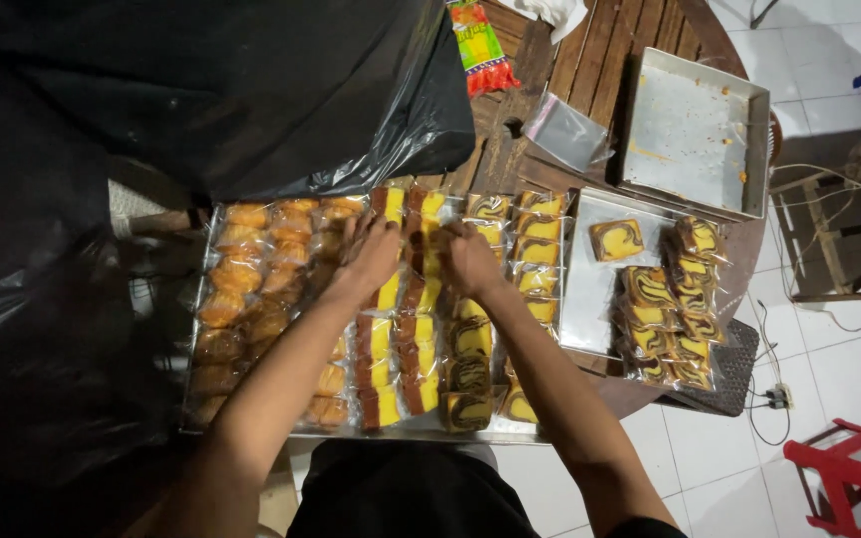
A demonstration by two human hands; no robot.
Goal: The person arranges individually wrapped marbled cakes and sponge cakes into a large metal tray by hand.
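Clear plastic wraps the yellow-and-brown cake slices (419, 261) that both hands work on near the middle of a large tray (510, 434). The left hand (373, 254) lies knuckles up with its fingers curled down over the top of one row; whether it pinches a packet cannot be told, since the fingertips are hidden. The right hand (470, 261) sits just beside it at three o'clock, fingers bent inward onto the same rows, touching the wrapped slices; its hold is likewise hidden. The rows run from the hands toward six o'clock, down to the tray's near edge. At nine o'clock of the hands, wrapped golden buns (241, 289) fill the tray's left part. At three o'clock, marbled slices (535, 254) stand in a column along the tray's right side. Further out at three o'clock lies a flat metal sheet (590, 299) bearing one unwrapped marbled piece (617, 239) and a pile of wrapped marbled packets (675, 314). At one o'clock an empty baking pan (695, 130) rests on the wooden table (590, 60), with loose clear bags (565, 132) near it. A black plastic bag (231, 90) spreads from ten to twelve o'clock.
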